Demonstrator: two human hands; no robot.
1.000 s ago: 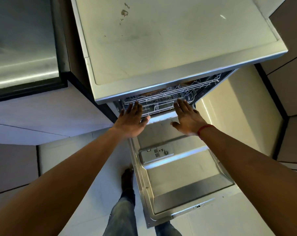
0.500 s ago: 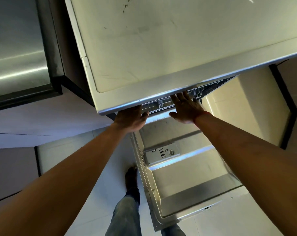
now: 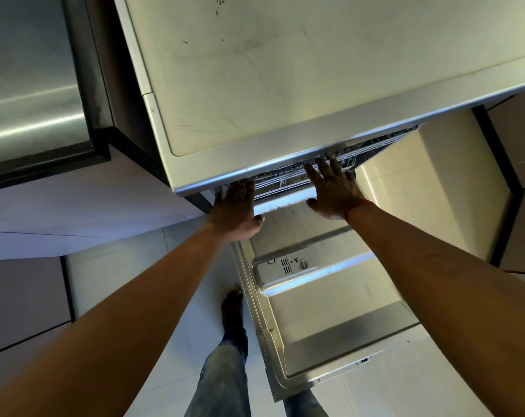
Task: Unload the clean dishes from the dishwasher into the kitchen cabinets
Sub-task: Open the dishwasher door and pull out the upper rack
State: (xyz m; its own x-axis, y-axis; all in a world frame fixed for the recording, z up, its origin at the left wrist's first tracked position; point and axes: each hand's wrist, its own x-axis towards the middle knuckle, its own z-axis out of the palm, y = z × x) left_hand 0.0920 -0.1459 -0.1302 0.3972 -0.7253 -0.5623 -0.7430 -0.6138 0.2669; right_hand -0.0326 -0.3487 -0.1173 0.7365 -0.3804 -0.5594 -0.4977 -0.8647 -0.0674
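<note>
The dishwasher stands open, its steel door (image 3: 330, 335) folded down flat below me with the detergent dispenser (image 3: 286, 266) on it. A wire rack (image 3: 285, 179) shows as a thin strip under the dishwasher's top panel (image 3: 285, 70). My left hand (image 3: 235, 210) lies flat with straight fingers against the rack's front at the left. My right hand (image 3: 333, 188) lies flat with spread fingers on the rack's front at the right. No dishes can be made out in the rack.
A stainless steel appliance front (image 3: 32, 85) stands at the upper left. Pale cabinet fronts (image 3: 405, 191) flank the dishwasher on the right. My legs and a bare foot (image 3: 232, 308) are on the tiled floor just left of the open door.
Both hands have moved forward with the rack, which has slid back under the top panel; much less of the rack shows than a second ago.
</note>
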